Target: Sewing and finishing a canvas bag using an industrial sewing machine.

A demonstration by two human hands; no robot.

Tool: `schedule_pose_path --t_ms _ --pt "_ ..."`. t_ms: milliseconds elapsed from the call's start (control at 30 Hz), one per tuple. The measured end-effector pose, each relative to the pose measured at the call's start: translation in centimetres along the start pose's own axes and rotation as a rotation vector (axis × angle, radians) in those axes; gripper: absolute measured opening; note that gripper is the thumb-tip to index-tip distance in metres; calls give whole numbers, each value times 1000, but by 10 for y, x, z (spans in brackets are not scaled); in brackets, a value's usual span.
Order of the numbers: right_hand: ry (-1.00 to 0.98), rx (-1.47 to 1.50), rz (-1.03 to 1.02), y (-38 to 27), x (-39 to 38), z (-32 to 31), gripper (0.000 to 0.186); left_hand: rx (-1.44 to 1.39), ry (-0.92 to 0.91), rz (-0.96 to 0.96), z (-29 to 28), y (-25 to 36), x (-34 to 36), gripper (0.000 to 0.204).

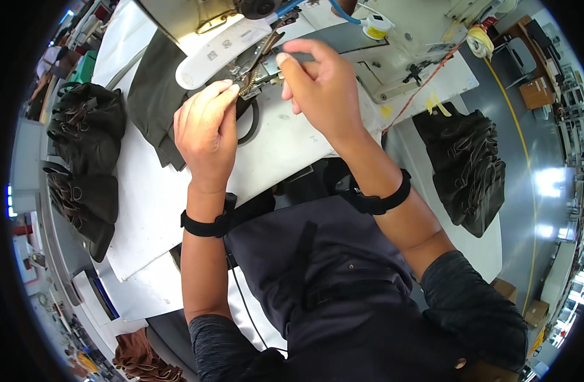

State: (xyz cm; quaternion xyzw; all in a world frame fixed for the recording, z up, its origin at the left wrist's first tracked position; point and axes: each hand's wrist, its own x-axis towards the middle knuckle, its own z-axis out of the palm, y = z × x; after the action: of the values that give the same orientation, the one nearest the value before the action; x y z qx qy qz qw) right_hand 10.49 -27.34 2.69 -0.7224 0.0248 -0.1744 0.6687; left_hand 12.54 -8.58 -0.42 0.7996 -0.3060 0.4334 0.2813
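some dark cloth [155, 105] borders the left hand [206, 137], metal machine parts [261, 76] the right hand [324, 89]; whether either pinches, i cannot tell.

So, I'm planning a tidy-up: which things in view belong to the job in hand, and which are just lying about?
Likely in use:
sewing machine, near the right hand
dark cloth, beside the left hand
perhaps the left bundles and right bundle, also dark

Likely lying about:
brown cloth, lower left
cardboard box, right
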Motion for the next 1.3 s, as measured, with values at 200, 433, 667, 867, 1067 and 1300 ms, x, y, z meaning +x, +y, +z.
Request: schedule_pose_path --t_ms 200,433,667,867,1067,1300 --pt "-115 149 76 -4 9 9 23 -8 -13 -21 3 3 0 18" --pt "30 -251 -200 14 9 20 14 -36 18 -12 9 0 -2 19" --pt "-77 -396 -493 42 -7 5 28 -26 6 4 8 -2 -3 19" --pt "-92 -831 -985 36 16 -15 22 11 -3 32 7 -4 -3 21" --pt "-154 -810 -1006 29 28 -21 16 43 -55 40 6 3 -2 27" --pt "-91 -402 -323 14 23 5 35 23 1 53 10 1 -3 26"
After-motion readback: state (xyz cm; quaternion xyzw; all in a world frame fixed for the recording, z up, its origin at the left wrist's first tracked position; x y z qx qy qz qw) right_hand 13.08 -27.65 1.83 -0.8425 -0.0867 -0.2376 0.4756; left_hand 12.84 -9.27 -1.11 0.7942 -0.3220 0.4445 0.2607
